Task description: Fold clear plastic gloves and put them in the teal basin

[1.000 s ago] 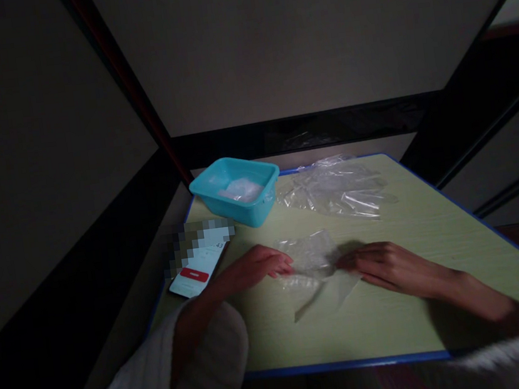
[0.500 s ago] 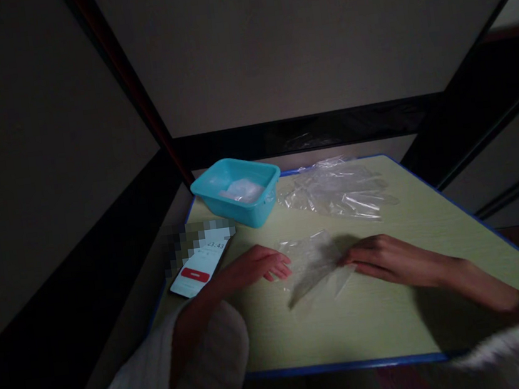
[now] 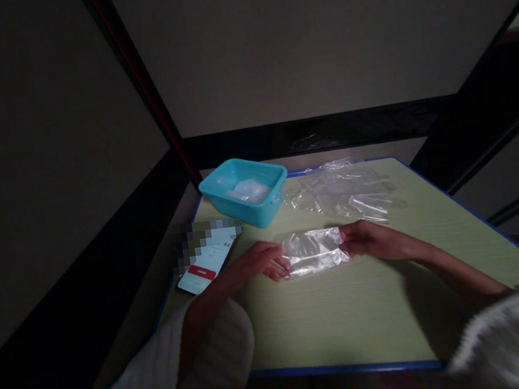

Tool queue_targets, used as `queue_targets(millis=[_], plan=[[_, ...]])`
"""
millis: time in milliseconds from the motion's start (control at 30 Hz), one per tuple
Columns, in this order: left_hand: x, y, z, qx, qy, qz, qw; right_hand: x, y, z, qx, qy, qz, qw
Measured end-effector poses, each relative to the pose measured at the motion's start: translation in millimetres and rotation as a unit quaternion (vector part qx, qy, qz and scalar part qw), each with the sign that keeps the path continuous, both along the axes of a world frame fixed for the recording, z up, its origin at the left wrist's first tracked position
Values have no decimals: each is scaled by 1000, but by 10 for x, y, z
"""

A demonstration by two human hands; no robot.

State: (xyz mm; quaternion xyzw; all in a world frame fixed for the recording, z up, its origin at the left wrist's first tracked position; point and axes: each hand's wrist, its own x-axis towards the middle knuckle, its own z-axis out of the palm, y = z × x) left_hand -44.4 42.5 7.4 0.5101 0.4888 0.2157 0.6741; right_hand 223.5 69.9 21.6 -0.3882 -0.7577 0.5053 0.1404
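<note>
The plastic sheet (image 3: 314, 251) is now folded into a flat strip, just in front of the teal tub (image 3: 246, 191); left hand (image 3: 258, 263) pinches one end. Right hand (image 3: 369, 239) pinches the other; fingers together on it.

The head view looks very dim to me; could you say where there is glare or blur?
Head view: underexposed; glare streaks on the folded plastic piece and the plastic pile; the phone is partly pixelated; the right sleeve is blurred.
</note>
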Motion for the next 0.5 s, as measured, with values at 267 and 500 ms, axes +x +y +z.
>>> queue_targets(millis=[267, 500], plan=[[64, -33, 125, 9, 21, 41, 999, -20, -38, -117, 25, 1, -107, 994], [61, 1, 48, 54, 45, 60, 996, -32, -71, -200, 85, -16, -176, 981]])
